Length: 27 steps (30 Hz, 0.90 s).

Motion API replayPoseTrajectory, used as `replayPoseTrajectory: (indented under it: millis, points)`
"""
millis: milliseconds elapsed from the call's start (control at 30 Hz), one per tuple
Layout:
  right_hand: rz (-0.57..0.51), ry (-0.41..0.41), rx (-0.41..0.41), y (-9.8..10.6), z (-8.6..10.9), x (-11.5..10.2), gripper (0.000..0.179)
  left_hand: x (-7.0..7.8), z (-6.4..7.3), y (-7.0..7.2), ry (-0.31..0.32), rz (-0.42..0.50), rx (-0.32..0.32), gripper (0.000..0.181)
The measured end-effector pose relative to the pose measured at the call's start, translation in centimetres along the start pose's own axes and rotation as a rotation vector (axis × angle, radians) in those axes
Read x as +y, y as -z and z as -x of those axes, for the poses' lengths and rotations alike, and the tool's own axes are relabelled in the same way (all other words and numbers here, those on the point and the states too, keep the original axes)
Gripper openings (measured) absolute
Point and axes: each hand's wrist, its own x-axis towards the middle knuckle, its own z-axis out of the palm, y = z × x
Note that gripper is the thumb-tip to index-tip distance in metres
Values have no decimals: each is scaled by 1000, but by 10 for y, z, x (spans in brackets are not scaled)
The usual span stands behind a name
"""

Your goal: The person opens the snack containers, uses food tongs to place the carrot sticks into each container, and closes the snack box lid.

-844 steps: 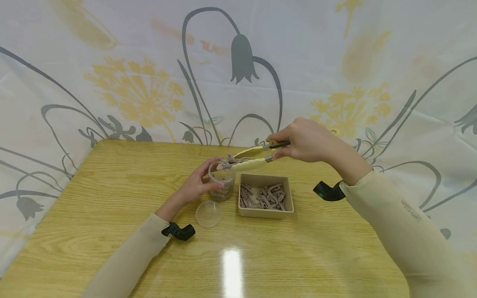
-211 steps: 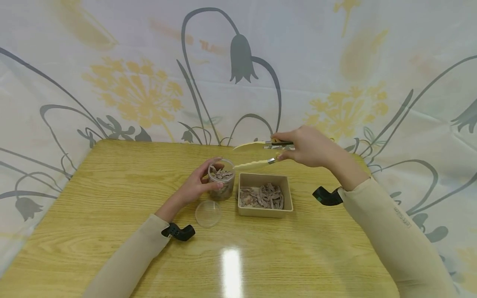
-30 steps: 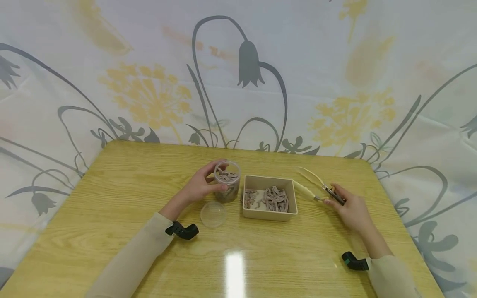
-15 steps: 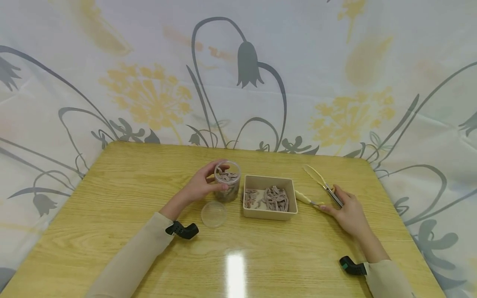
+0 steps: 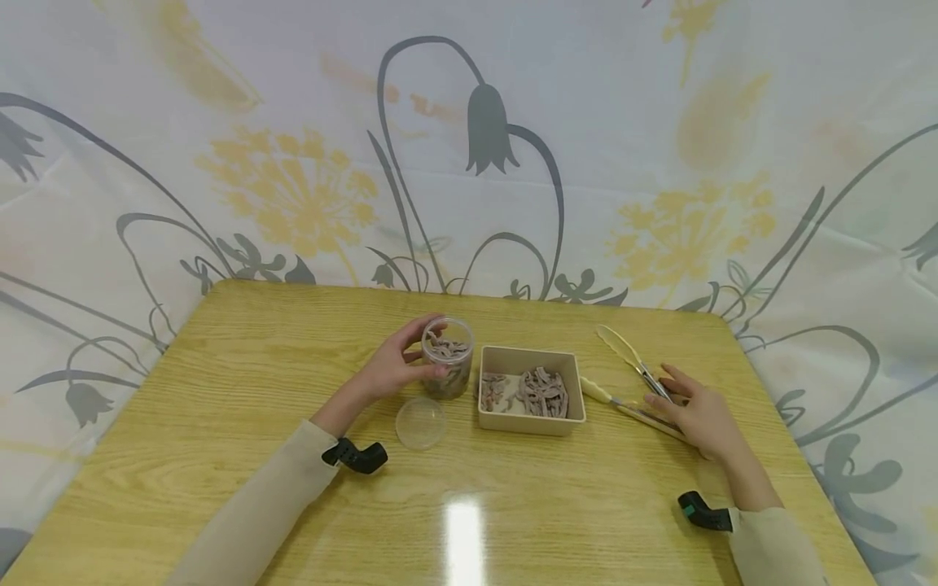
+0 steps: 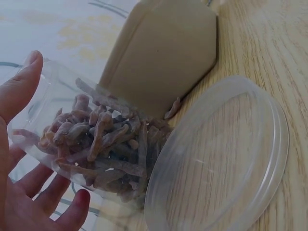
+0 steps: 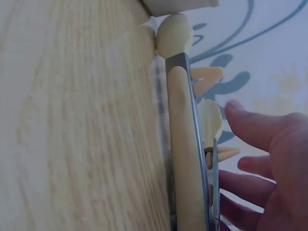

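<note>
My left hand [image 5: 392, 365] holds a clear plastic jar [image 5: 456, 381] upright, with thumb and fingers round its side. Grey-brown dried strips [image 6: 106, 139] fill much of the jar. Its mouth is uncovered, and a clear round lid [image 5: 421, 423] lies on the table in front. Cream-tipped metal tongs [image 5: 645, 415] lie spread on the table at the right. My right hand [image 5: 703, 419] is just over their handles with loosely bent fingers, apart from the tongs in the right wrist view. Between jar and tongs stands a beige rectangular box [image 5: 528, 423] with more strips [image 5: 542, 393] inside.
The wooden table [image 5: 293, 350] reaches back to a flower-printed cloth [image 5: 623, 122]. One tong tip lies close to the box's right wall. In the left wrist view, a small loose strip [image 6: 172, 108] shows at the foot of the box.
Jar is fuller than 28 seconds ago, and the box holds fewer strips. My right hand has brought the tongs down to the table at the right and let go. My left hand stays on the jar.
</note>
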Motion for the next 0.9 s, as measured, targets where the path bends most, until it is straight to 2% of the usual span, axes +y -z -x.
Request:
replayPoseTrajectory:
  millis: [200,333,533,700,900]
  points:
    - [12,-34,258,0,-4,3,47,4,7,3,67,4,49,75]
    - [-14,-44,370,1,-7,1,36,6,11,7,55,-41,83,69]
    - [-44,13,406,2,-12,-24,31,4,18,10,65,-95,76,59]
    - [-62,124,399,-8,-23,-53,25,2,27,12,104,-213,42,52]
    - [-136,253,379,-27,-36,-93,18,1,41,11,132,-326,-6,55]
